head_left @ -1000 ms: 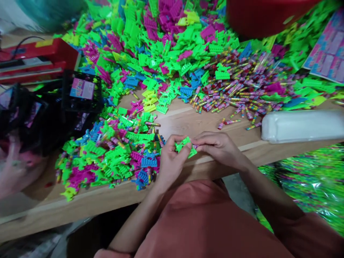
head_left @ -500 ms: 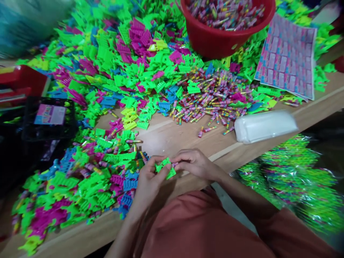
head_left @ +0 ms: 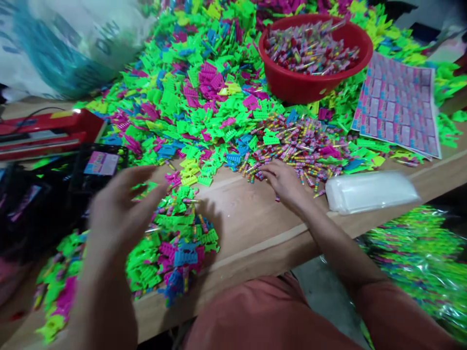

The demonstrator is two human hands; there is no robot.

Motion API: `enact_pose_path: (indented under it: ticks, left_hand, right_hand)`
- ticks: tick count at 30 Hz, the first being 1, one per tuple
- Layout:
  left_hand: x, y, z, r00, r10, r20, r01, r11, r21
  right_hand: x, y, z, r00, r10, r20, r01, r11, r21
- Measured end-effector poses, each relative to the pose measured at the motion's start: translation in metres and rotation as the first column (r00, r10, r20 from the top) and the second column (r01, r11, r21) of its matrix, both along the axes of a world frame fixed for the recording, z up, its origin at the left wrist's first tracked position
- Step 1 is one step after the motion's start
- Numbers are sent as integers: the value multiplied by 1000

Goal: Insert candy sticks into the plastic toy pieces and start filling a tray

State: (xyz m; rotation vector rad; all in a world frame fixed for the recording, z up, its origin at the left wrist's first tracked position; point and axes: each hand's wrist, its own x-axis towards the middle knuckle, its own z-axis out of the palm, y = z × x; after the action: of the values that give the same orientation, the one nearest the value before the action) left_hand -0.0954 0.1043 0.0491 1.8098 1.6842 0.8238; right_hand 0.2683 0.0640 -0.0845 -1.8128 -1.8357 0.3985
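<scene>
The hands are apart: the left hand (head_left: 120,209), blurred, hangs open with fingers spread above a heap of neon plastic comb-shaped pieces (head_left: 175,243) and grips nothing that shows, while the right hand (head_left: 284,182) sits half curled at the edge of a pile of striped candy tubes (head_left: 292,150), its fingertips (head_left: 268,173) touching them; whether it has hold of one, I cannot tell. Green, magenta and blue pieces spread across the wooden counter (head_left: 251,228), leaving a bare strip in front of the person's salmon shirt (head_left: 248,316). Beyond sit a red plastic basin (head_left: 292,85) full of tubes and a printed sheet of pink-and-blue labels (head_left: 397,104), its small writing unreadable. A white translucent plastic pack (head_left: 370,192) lies near the right hand. At the left are a red heat sealer (head_left: 47,133) and a black crate (head_left: 98,165) bearing a pink card (head_left: 101,163). Shiny packets of green pieces (head_left: 412,257) lie below the counter's right edge, on the floor.
</scene>
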Motion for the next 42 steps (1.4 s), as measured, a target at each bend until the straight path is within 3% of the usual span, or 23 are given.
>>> enact_pose_path:
  ticks: [3, 7, 10, 14, 19, 25, 27, 29, 31, 34, 37, 39, 42]
  left_hand:
    - [64, 28, -31, 951, -264, -160, 254, 964, -78]
    - [118, 69, -67, 836, -454, -308, 452, 888, -80]
    - [147, 89, -89, 796, -491, -354, 501, 862, -70]
    - [172, 99, -110, 779, -487, -395, 492, 865, -97]
    - [172, 102, -119, 790, -454, -412, 454, 885, -105]
    - [152, 93, -106, 857, -385, -342, 374, 922, -99]
    - [145, 82, -99, 924, -338, -180, 325, 941, -95]
    - [138, 67, -93, 959, -255, 126, 274, 947, -169]
    - [131, 51, -88, 892, -136, 432, 281, 913, -294]
    - [121, 26, -85, 735, 4, 678, 356, 849, -391]
    - [116, 4, -87, 660, 58, 749, 388, 828, -406]
    - [114, -9, -90, 657, 63, 751, 386, 828, -407]
    - [114, -25, -94, 657, 55, 752, 373, 843, -387]
  right_hand:
    - [-15, 21, -4, 993, -16, 118, 23, 998, -61]
    - [-20, 21, -14, 980, -59, 192, 76, 994, -82]
    - [-15, 7, -22, 969, -85, 233, 106, 991, -78]
    - [-5, -8, -30, 963, -88, 253, 96, 995, -21]
    - [3, -16, -33, 965, -52, 256, 58, 998, -17]
    - [1, -20, -30, 956, 22, 291, -16, 1000, -23]
    - [-1, -21, -29, 947, 12, 320, -5, 1000, -22]
    - [-5, -22, -28, 948, -5, 319, 12, 1000, -21]
    - [-8, -24, -28, 953, -8, 302, 16, 1000, -25]
    - [-13, -27, -29, 966, -5, 259, 14, 999, -34]
    - [-20, -30, -30, 995, -1, 101, 0, 1000, 5]
    - [-27, -33, -27, 991, 21, -130, -13, 998, 60]
    - [-39, -41, -18, 831, 62, -553, 0, 994, 113]
